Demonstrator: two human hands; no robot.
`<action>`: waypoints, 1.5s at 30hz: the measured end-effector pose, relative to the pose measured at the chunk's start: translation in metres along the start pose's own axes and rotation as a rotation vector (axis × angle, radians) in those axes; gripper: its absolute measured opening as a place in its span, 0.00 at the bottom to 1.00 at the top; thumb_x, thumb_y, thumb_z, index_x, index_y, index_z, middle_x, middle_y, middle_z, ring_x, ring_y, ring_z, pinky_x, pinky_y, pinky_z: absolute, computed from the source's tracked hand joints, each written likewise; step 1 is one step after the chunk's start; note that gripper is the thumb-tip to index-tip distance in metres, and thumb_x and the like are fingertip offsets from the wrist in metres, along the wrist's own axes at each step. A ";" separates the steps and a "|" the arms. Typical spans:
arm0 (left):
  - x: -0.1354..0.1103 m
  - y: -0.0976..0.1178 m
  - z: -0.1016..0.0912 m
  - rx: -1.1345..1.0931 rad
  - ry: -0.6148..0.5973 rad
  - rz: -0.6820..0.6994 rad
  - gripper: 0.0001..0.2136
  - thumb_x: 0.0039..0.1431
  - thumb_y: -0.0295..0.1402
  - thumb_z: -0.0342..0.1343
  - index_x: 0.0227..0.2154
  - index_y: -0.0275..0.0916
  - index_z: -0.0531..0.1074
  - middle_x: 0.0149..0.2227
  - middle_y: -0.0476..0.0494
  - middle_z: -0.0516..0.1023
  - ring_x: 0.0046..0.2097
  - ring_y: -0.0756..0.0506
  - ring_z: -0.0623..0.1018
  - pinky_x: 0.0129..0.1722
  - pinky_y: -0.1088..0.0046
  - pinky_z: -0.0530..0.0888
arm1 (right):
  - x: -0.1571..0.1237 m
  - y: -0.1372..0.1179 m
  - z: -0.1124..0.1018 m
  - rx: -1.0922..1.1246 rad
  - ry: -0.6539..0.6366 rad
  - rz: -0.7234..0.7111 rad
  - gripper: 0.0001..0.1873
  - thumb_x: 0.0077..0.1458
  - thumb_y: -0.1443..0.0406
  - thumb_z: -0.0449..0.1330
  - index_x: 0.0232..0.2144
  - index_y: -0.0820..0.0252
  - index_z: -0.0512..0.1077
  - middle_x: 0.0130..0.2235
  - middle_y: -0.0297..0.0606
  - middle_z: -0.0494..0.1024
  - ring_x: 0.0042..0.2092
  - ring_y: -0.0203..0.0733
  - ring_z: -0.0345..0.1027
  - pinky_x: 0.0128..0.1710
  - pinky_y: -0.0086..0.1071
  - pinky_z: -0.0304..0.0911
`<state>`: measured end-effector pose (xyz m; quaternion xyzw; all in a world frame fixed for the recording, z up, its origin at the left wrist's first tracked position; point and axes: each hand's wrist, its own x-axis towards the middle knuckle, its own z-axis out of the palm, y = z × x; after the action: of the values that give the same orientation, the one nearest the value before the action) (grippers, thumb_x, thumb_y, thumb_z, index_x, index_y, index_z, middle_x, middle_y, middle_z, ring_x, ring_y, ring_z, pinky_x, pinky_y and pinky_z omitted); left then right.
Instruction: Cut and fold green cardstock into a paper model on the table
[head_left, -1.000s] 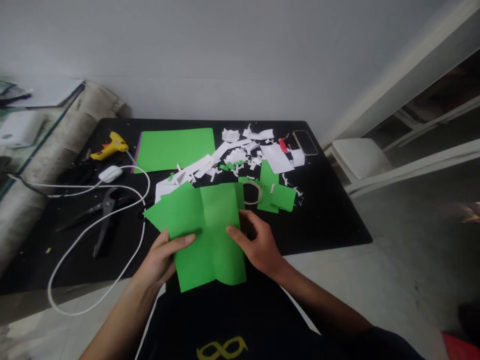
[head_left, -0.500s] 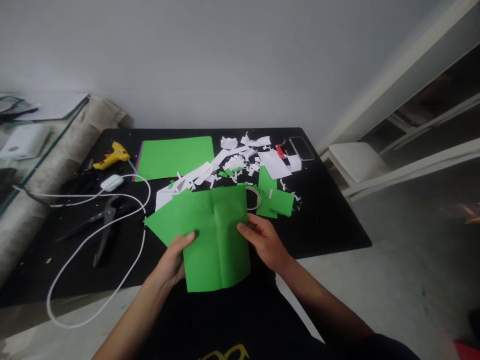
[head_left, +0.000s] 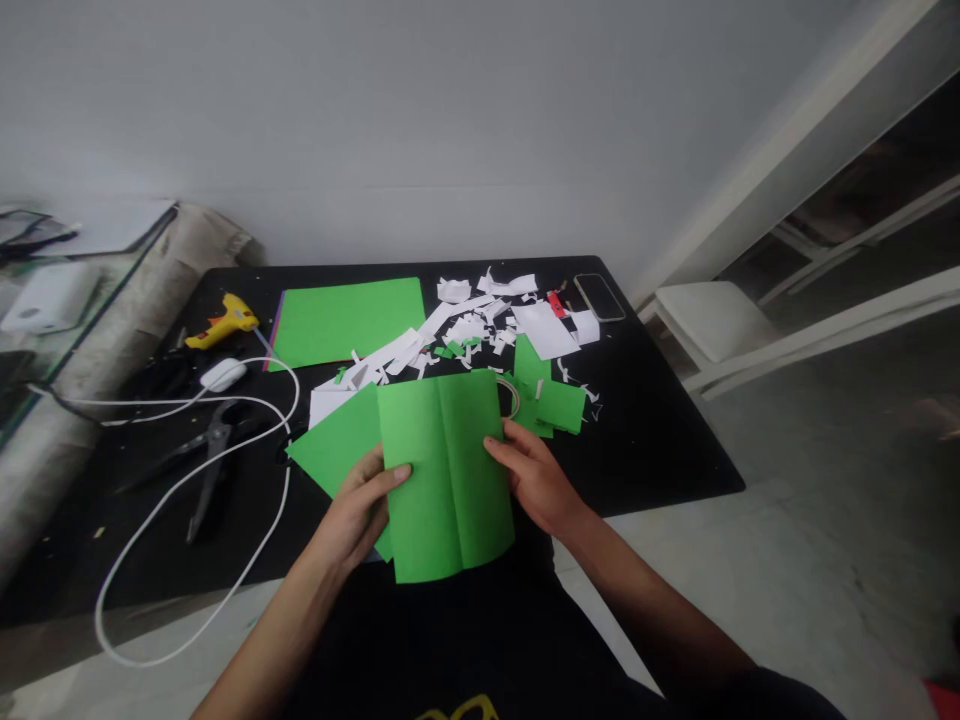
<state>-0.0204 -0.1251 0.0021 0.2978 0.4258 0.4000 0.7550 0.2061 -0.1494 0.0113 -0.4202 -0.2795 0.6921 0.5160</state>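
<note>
Between my two hands is a green sheet of paper (head_left: pixel 446 480) with a vertical crease down its middle, held up above the table's front edge. My left hand (head_left: pixel 367 505) pinches its left edge, thumb on the front face and fingers behind. My right hand (head_left: pixel 536 475) grips the right edge the same way. Another green sheet (head_left: pixel 337 440) lies on the table, partly hidden behind the held one. A roll of tape (head_left: pixel 508 398) shows just beyond the held sheet's upper right corner.
White paper scraps (head_left: pixel 480 320) cover the table's middle. A green paper stack (head_left: pixel 345 320), a yellow glue gun (head_left: pixel 225 322), scissors (head_left: pixel 214 450) and a looping white cable (head_left: pixel 180 490) lie leftward. Green pieces (head_left: pixel 559 405) and a phone (head_left: pixel 600 297) are on the right. A white stool (head_left: pixel 712 320) stands beyond.
Both hands have shifted slightly to the right with the creased green sheet. More of the green sheet behind it now shows on the left.
</note>
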 end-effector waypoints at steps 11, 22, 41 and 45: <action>0.001 0.003 -0.011 0.386 0.133 0.223 0.16 0.52 0.43 0.74 0.30 0.40 0.74 0.26 0.53 0.70 0.27 0.51 0.68 0.28 0.78 0.65 | 0.002 0.006 -0.008 -0.249 0.011 -0.042 0.15 0.61 0.52 0.69 0.45 0.52 0.77 0.36 0.34 0.80 0.37 0.45 0.75 0.40 0.38 0.69; 0.003 0.005 -0.009 0.419 0.242 0.250 0.18 0.42 0.44 0.77 0.26 0.40 0.74 0.23 0.53 0.71 0.26 0.51 0.69 0.27 0.75 0.67 | 0.003 0.008 -0.013 -0.359 -0.012 -0.050 0.17 0.62 0.48 0.67 0.40 0.55 0.81 0.35 0.35 0.80 0.37 0.45 0.73 0.41 0.39 0.67; 0.002 -0.005 -0.020 0.428 0.210 0.273 0.20 0.57 0.50 0.69 0.42 0.40 0.81 0.30 0.49 0.78 0.31 0.48 0.75 0.34 0.73 0.73 | 0.005 0.014 -0.014 -0.196 0.060 -0.012 0.17 0.59 0.50 0.70 0.42 0.53 0.82 0.39 0.36 0.84 0.40 0.48 0.77 0.45 0.42 0.70; 0.001 -0.005 -0.014 0.500 0.247 0.370 0.20 0.57 0.45 0.70 0.50 0.43 0.78 0.37 0.48 0.81 0.36 0.47 0.78 0.38 0.72 0.74 | 0.006 0.016 -0.013 -0.117 0.054 0.023 0.17 0.57 0.50 0.71 0.42 0.54 0.82 0.41 0.38 0.85 0.43 0.49 0.78 0.48 0.43 0.71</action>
<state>-0.0302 -0.1249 -0.0087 0.4954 0.5377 0.4464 0.5160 0.2091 -0.1492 -0.0102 -0.4714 -0.3007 0.6690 0.4897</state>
